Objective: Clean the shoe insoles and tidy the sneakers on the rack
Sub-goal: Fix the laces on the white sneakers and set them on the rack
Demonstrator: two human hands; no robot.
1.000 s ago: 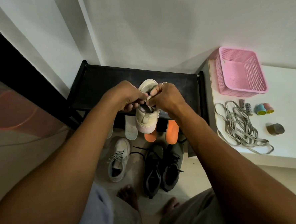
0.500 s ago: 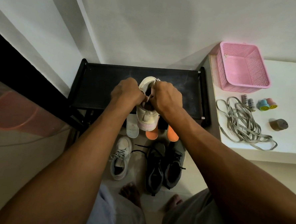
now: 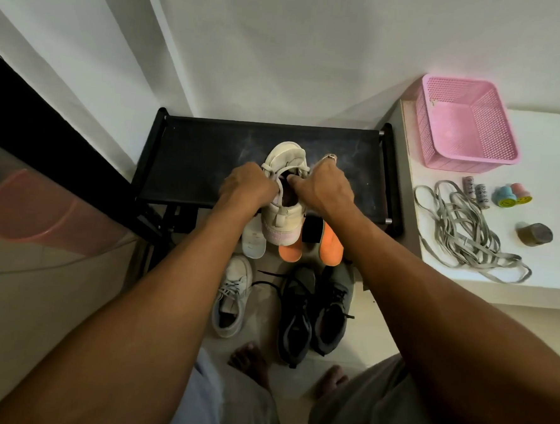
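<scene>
Standing at the front edge of the rack (image 3: 193,160), the beige sneaker (image 3: 282,212) is gripped at its collar by the left hand (image 3: 245,186) and the right hand (image 3: 326,188), each curled over one side, apparently so that its mouth is held spread and the inside can be reached.

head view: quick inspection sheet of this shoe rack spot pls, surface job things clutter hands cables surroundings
surface: black shoe rack top shelf, dusty streaks.
job's things: beige high-top sneaker with pink sole at the shelf's front edge; two orange insoles and a white insole poke out below; white low sneaker and dark sneaker pair on the floor.
clutter: pink mesh plastic basket, brown roll and small round stampers on the white counter.
hands: left hand and right hand both grip the beige sneaker's opening.
cables: tangled grey flat cord on the counter.
surroundings: white wall, bare feet.
</scene>
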